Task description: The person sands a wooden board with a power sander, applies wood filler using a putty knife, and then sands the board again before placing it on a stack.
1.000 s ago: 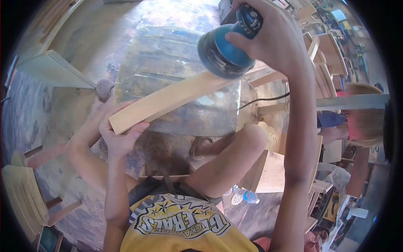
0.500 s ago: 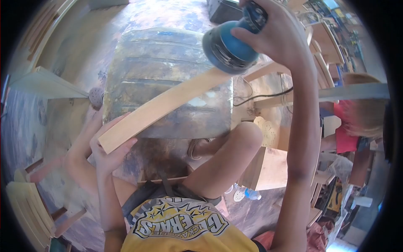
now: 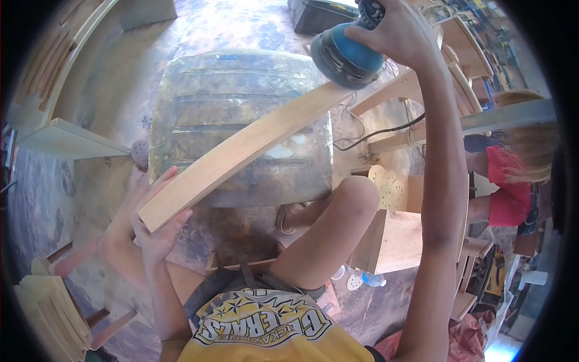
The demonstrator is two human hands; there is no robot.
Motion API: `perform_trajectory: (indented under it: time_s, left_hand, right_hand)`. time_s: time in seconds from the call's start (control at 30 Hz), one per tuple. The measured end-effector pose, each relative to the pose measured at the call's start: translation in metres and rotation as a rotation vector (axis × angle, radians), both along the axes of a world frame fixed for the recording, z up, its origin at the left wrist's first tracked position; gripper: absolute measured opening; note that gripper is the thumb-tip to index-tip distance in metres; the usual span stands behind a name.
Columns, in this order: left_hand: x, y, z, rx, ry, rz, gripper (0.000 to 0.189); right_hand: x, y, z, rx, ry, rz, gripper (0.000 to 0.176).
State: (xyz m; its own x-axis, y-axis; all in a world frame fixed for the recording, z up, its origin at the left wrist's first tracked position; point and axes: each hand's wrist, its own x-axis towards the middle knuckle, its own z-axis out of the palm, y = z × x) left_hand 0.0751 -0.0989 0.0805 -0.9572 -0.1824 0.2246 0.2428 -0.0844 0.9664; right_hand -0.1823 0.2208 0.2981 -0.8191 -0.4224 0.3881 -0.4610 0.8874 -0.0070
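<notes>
The bench (image 3: 211,99), a low, scuffed, ridged slab, stands in front of the person's knees, and across it runs a long, gently bowed wooden bar (image 3: 253,143), its near end jutting past the near-left corner and its other end reaching beyond the right edge, toward the far-right corner; whether the bar rests on the slab or is held above it, I cannot tell. The bar looks stiff and solid, likely moderately heavy and prone to swing if held by one end alone, with flat faces that could feel slick if dusty; the squared near end offers a good grip. The blue power sander (image 3: 350,57), beyond the right edge, overlaps the bar's far part; it is probably dense, rigid and top-heavy, best taken by its rounded upper grip, clear of the pad. The right hand (image 3: 401,36) is wrapped around that upper grip, while the left hand (image 3: 158,238) clasps the bar's near end, thumb on one side and fingers on the other. A thin dark cord (image 3: 392,127) trails just right of the right edge and could snag.
</notes>
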Motion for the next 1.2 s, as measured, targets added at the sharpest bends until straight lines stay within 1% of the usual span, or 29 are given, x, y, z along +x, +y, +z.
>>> perform_trajectory:
  time_s: [0.13,0.2,0.27,0.3,0.33,0.37,0.4,0.47,0.53,0.6,0.67,0.73,0.8,0.83,0.9,0.93,1.0,1.07,1.13,1.2]
  left_hand:
    - [0.0,-0.006,-0.002,-0.056,-0.017,-0.005,0.061]
    - [0.002,-0.009,-0.006,-0.078,-0.012,-0.012,0.061]
    - [0.008,-0.012,-0.011,-0.061,-0.127,0.05,0.062]
    - [0.01,-0.013,-0.014,-0.066,-0.121,0.042,0.062]
    - [0.011,-0.013,-0.018,-0.175,-0.116,0.119,0.062]
    - [0.011,-0.013,-0.021,-0.282,-0.109,0.184,0.063]
    - [0.012,-0.012,-0.023,-0.284,-0.103,0.142,0.063]
    - [0.014,-0.011,-0.025,-0.255,-0.097,0.212,0.064]
    - [0.015,-0.01,-0.026,-0.253,-0.086,0.203,0.065]
    - [0.016,-0.011,-0.024,-0.258,-0.084,0.221,0.065]
    - [0.014,-0.008,-0.018,-0.235,-0.073,0.171,0.065]
    - [0.015,-0.006,-0.02,-0.208,-0.07,0.203,0.066]
    - [0.016,-0.007,-0.023,-0.169,-0.067,0.233,0.066]
    - [0.016,-0.012,-0.025,-0.166,-0.08,0.189,0.066]
    - [0.015,-0.014,-0.026,-0.168,-0.095,0.137,0.067]
    - [0.015,-0.012,-0.024,-0.181,-0.074,0.157,0.067]
    - [0.013,-0.01,-0.021,-0.208,-0.053,0.17,0.067]
    - [0.013,-0.009,-0.02,-0.183,-0.12,0.209,0.067]
    - [0.012,-0.011,-0.022,-0.161,-0.096,0.19,0.066]
    - [0.011,-0.013,-0.022,-0.126,-0.078,0.174,0.066]
  right_hand:
    - [-0.006,0.007,0.0,0.02,-0.012,-0.037,0.036]
    - [-0.007,0.009,-0.002,0.014,0.049,0.013,0.036]
    - [-0.004,0.003,0.001,0.04,0.016,0.011,0.035]
    - [-0.002,-0.003,0.003,0.064,-0.019,0.009,0.035]
    - [0.003,-0.013,0.004,0.058,-0.014,-0.014,0.035]
    - [0.009,-0.024,0.004,0.023,-0.047,0.055,0.034]
    - [0.015,-0.032,0.004,-0.011,-0.084,0.118,0.034]
    - [0.022,-0.043,0.003,-0.038,-0.091,0.246,0.033]
    - [0.03,-0.05,0.005,0.017,-0.051,0.168,0.032]
    - [0.021,-0.041,0.001,-0.004,-0.04,0.173,0.032]
    - [0.012,-0.032,0.002,-0.026,-0.029,0.19,0.033]
    - [0.009,-0.019,0.005,0.005,-0.079,0.051,0.034]
    - [0.004,-0.005,0.006,0.026,-0.087,0.016,0.036]
    - [0.001,0.001,0.006,0.042,-0.088,-0.025,0.038]
    - [-0.006,0.009,0.003,0.055,-0.048,-0.032,0.039]
    - [-0.01,0.013,0.001,0.064,-0.005,-0.033,0.04]
    - [-0.016,0.019,-0.002,0.057,-0.006,-0.047,0.041]
    - [-0.022,0.022,-0.003,0.047,-0.001,-0.051,0.042]
    - [-0.028,0.029,-0.004,0.063,0.038,-0.058,0.043]
    - [-0.026,0.034,-0.003,0.058,0.018,-0.079,0.043]
